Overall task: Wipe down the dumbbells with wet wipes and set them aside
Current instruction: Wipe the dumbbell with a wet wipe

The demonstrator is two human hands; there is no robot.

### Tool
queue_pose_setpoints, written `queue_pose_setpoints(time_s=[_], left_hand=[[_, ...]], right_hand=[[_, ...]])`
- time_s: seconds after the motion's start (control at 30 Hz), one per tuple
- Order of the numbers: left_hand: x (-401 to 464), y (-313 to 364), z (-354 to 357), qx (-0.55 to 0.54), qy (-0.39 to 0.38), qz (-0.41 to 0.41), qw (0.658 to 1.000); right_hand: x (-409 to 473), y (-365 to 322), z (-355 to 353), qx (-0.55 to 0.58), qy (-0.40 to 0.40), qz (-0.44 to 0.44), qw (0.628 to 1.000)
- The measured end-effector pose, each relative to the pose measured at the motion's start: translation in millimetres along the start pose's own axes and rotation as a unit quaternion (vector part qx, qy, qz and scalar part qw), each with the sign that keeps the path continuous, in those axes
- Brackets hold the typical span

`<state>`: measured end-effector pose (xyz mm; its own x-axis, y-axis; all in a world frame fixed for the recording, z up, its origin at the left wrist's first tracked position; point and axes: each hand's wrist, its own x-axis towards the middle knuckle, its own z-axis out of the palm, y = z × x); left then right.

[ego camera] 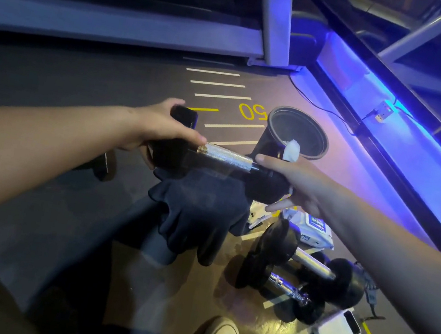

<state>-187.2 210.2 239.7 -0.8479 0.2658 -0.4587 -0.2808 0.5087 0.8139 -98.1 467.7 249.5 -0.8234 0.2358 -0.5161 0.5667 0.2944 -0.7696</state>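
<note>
Dim gym floor (80,91) with painted markings lies below. Dumbbell (224,157) is held above it, long axis running left to right between both hands. Left hand (159,124) grips the left head; right hand (293,179) presses a wet wipe (292,149) around the right head. Two more dumbbells (304,268) lie nearer the right hand, beside the wipes pack (314,229).

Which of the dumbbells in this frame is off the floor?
The dumbbell held up between the left hand and right hand, which also presses a wipe. The others lie on the floor.
</note>
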Motion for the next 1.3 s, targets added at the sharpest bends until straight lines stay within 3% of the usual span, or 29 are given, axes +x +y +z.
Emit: queue_pose_setpoints(time_s=[0.17, 0.53, 0.8, 0.93, 1.3], left_hand=[[-4.3, -9.9, 10.3, -0.055, 0.019, -0.011, 0.998], [-22.5, -25.2, 26.6, -0.096, 0.084, 0.051, 0.99], [-41.9, -25.9, -29.5, -0.072, 0.141, 0.095, 0.983], [-57.7, -51.5, -71.8, -0.099, 0.176, 0.079, 0.976], [-74.6, -169.8, -150.2, -0.095, 0.199, -0.026, 0.975]], right_hand=[[-10.7, 12.8, 23.2, 0.041, 0.115, -0.026, 0.992], [-12.1, 39.6, 39.8, 0.061, 0.163, -0.113, 0.978], [-14.1, -11.3, 70.4, 0.036, 0.191, -0.155, 0.969], [-12.9, -39.3, 112.7, -0.016, 0.17, -0.189, 0.967], [23.7, -32.7, 253.8, -0.066, 0.045, -0.138, 0.987]])
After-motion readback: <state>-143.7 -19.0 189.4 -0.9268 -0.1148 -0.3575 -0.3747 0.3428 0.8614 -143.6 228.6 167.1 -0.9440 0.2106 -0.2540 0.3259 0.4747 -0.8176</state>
